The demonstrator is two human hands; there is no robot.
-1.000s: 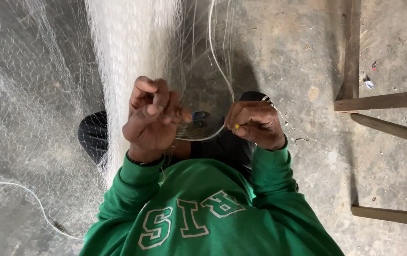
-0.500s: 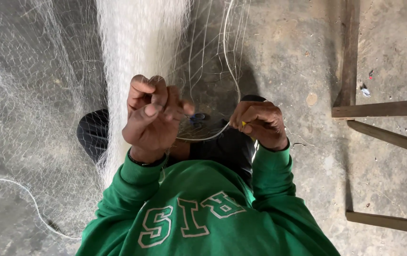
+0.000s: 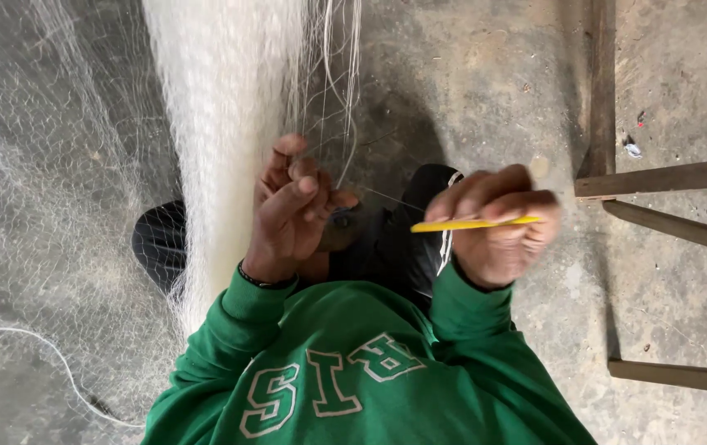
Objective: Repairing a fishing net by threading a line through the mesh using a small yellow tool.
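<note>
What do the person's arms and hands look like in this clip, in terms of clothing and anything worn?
Both arms are covered by long green sweatshirt sleeves ending in ribbed cuffs. The left hand is bare, with a thin dark band at its wrist. The right hand is bare too; no gloves or rings show. The sweatshirt chest carries white-outlined block lettering.

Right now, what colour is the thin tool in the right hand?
Yellow; the netting needle shows clearly in the head view.
</note>
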